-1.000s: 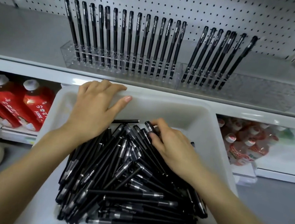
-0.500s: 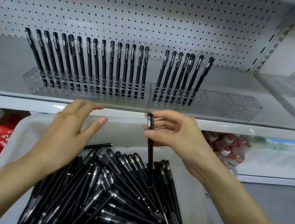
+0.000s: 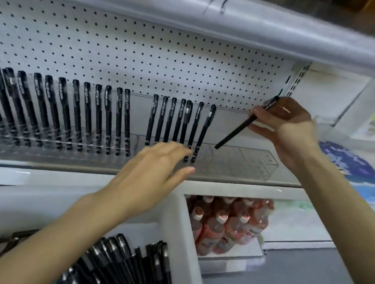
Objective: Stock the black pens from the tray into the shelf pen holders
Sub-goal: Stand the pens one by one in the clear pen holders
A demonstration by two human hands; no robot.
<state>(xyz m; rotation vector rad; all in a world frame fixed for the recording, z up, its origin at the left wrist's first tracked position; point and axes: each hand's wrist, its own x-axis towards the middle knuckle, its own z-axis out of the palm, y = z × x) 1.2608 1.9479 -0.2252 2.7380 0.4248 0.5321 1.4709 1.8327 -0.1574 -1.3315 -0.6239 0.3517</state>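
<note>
Head view, right hand (image 3: 286, 127) pinching pen (image 3: 234, 132) (tilted)

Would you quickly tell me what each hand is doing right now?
Left hand: open, fingers straight, holding nothing.
Right hand: pinches a pen, tilted, tip over the holder.

The grey shelf (image 3: 235, 189) has a white front edge and a white pegboard (image 3: 145, 55) behind it. Two clear holders lie directly on it, end to end. In the left pen holder (image 3: 52, 149) a long row of black pens (image 3: 86, 116) stands upright. In the right pen holder (image 3: 237, 164) pens stand only in its left part. The lower shelf (image 3: 293, 226) carries bottles (image 3: 225, 228) with red labels.
</note>
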